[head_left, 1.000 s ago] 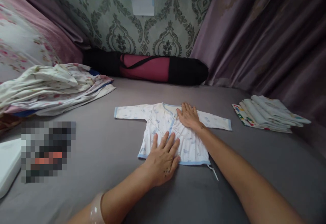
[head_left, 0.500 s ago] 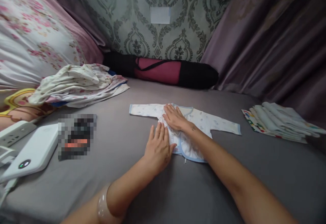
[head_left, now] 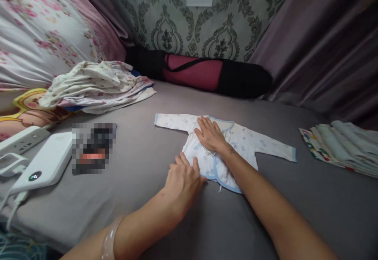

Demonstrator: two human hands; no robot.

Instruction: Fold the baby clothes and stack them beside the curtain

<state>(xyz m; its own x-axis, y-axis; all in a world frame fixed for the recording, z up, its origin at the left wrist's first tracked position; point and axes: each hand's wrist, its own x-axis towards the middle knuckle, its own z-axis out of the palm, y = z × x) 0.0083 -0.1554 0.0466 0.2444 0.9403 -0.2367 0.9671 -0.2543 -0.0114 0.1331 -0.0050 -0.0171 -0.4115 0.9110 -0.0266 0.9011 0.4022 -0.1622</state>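
A white baby shirt [head_left: 240, 142] with a small blue print and pale blue edging lies spread out on the grey sheet, both sleeves stretched to the sides. My right hand [head_left: 210, 134] rests flat on its upper left chest, fingers apart. Near the lower left corner of the shirt is my left hand [head_left: 183, 177], its fingers somewhat bent and spread, the thumb by the bottom hem. Nothing shows in its grasp. A short white tie hangs out below the hem. My right forearm hides part of the shirt's lower right side.
Folded cloths [head_left: 342, 145] are stacked at the right. A heap of crumpled clothes [head_left: 97, 84] lies back left. Along the wall stretches a black and maroon bag [head_left: 195, 73]. At left are a white power bank [head_left: 44, 161], a power strip [head_left: 22, 140] and a pixelated dark item [head_left: 94, 147].
My left hand has drawn back from the shirt's side toward the lower hem, its fingers more bent. My right hand stays flat on the chest. The view has tilted down a little.
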